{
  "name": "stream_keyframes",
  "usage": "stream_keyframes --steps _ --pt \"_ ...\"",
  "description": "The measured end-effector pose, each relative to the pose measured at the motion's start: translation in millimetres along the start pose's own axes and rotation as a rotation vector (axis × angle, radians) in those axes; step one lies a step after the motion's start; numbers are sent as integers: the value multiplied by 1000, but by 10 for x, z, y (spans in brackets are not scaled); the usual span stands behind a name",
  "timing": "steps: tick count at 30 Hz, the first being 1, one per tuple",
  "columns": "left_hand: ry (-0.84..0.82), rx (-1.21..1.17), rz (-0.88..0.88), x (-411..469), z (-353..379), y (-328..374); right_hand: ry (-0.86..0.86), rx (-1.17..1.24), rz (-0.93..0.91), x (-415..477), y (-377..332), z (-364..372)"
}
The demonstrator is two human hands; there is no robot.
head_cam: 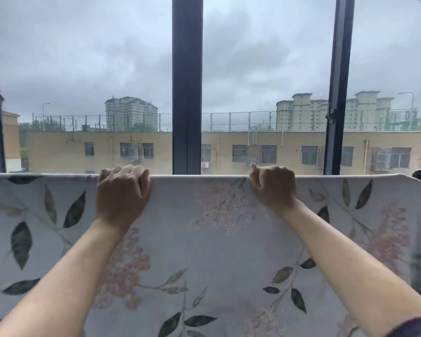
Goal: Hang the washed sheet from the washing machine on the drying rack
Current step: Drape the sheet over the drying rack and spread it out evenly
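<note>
The pale grey fabric sheet with leaves and pink flowers (204, 239) hangs just below the dark window post (187, 81). The left hand (122, 190) and the right hand (272, 186), either side of the post, grip its top edge with curled fingers.

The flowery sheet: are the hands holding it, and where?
Both: left hand and right hand grip the pale leaf-and-flower printed fabric sheet along its top edge.

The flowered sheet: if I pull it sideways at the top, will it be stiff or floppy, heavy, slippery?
Likely floppy: the sheet hangs flat and curves round the corner at right. Being washed, it is probably damp, so heavier and less slippery than it looks. The left hand and right hand grip its top edge, so it may slide off if released.
</note>
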State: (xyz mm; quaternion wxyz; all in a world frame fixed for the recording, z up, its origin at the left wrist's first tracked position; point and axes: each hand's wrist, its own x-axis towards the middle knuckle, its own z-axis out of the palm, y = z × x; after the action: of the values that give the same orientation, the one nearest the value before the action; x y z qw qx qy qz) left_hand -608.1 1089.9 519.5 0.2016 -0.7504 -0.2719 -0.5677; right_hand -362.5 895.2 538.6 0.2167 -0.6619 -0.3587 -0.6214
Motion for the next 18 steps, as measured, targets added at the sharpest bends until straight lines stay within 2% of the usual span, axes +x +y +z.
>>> stream_keyframes --steps 6,8,11,13,18 --pt "35 1 -13 16 32 -172 -55 80 32 78 -360 3" --pt "50 14 6 25 64 -174 -56 88 -3 147 -707 5" --pt "48 10 54 39 60 -123 -155 84 -49 248 -1347 -19" --pt "34 -6 87 41 37 -198 -115 83 -21 307 -1681 -36" --pt "-24 -44 130 12 -74 -784 -73 88 11 302 -1831 -32"
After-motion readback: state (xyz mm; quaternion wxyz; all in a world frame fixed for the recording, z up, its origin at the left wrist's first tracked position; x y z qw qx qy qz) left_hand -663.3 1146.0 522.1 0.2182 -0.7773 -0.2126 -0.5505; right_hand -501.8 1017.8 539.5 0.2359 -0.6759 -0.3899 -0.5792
